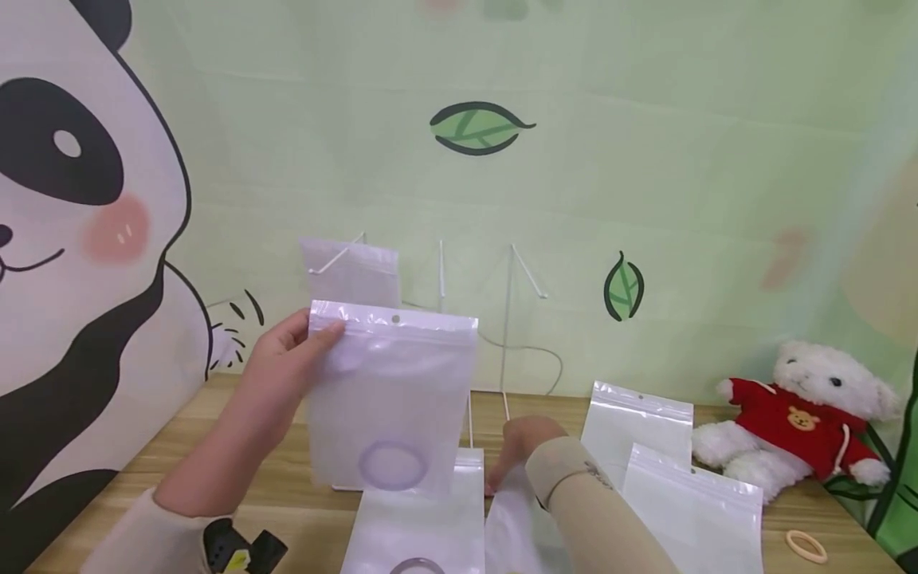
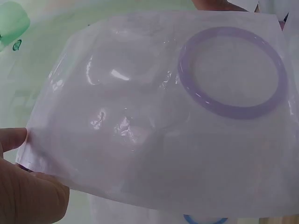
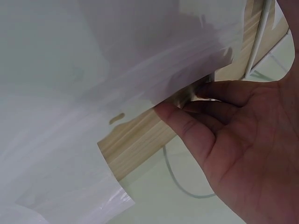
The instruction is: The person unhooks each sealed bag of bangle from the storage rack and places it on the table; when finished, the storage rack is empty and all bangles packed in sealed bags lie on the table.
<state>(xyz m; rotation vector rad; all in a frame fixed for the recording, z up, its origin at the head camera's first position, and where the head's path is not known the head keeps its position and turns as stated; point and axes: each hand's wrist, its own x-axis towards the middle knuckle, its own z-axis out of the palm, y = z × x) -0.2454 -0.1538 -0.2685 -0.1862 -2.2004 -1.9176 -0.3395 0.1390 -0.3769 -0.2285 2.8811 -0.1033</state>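
My left hand (image 1: 290,367) pinches the upper left corner of a translucent white zip bag (image 1: 394,375), held upright above the table. A purple bangle (image 2: 233,72) lies inside this bag, near its bottom. Lower right in the head view, my right hand (image 1: 519,446) reaches down to another white zip bag (image 1: 519,518). In the right wrist view my thumb and fingers (image 3: 187,128) hold that bag's top edge beside its hang hole; the bag partly hides the fingertips. Another bag (image 1: 423,510) with a bangle (image 1: 418,564) lies between the hands.
Behind stands a white rack with several hooks (image 1: 529,273); a bag (image 1: 373,267) hangs at the left hook. Two white bags (image 1: 638,418) lie at the right, near a plush bear (image 1: 803,422) in red. A beige bangle (image 1: 806,546) rests on the wooden table (image 1: 287,510).
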